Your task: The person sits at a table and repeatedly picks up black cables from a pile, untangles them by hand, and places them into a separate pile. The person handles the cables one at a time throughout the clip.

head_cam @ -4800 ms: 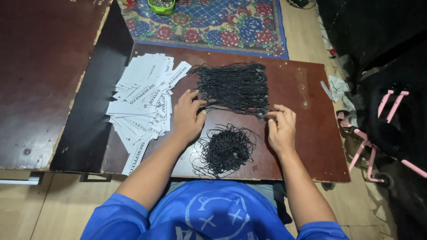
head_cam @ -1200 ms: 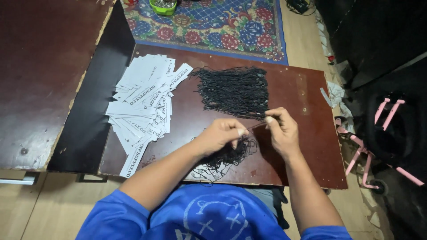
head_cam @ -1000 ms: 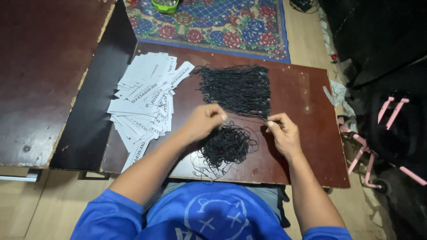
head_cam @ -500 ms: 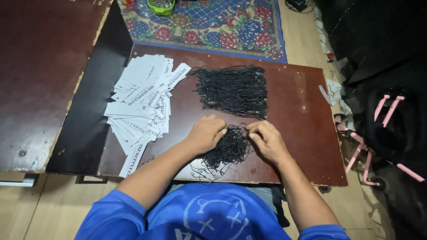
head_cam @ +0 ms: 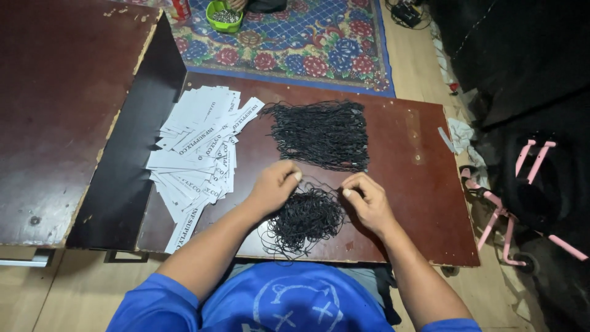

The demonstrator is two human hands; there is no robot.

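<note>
Since half a second ago, our hands have drawn slightly apart at the far edge of the tangled pile, and a thin strand now shows between them.

We sit at a low reddish-brown desk (head_cam: 424, 203); its near edge runs just past the pile, and bare wood lies open to the right of our hands. A second, darker board (head_cam: 55, 123) adjoins on the left, with a black upright panel (head_cam: 132, 154) between the two. Beyond the desk's far edge lies a blue flowered rug (head_cam: 307, 43), bearing a green bowl (head_cam: 224, 13).

On the desk's left part, white paper tags (head_cam: 196, 154) are fanned in an overlapping heap, long axes running mostly from near-left to far-right. At the far centre a bundle of straightened black cords (head_cam: 322, 134) lies with its long axis left to right, well clear of the hands. A pink-framed object (head_cam: 522, 184) stands on the floor off the right edge.

The tangled pile of black cords (head_cam: 305, 216) sits near the front edge, between our wrists, with no clear axis. Our left hand (head_cam: 276, 184) is loosely curled, fingertips pinched together on a strand; our right hand (head_cam: 367, 201) likewise pinches with thumb and forefinger. Nothing lies between the pile and the bundle.
</note>
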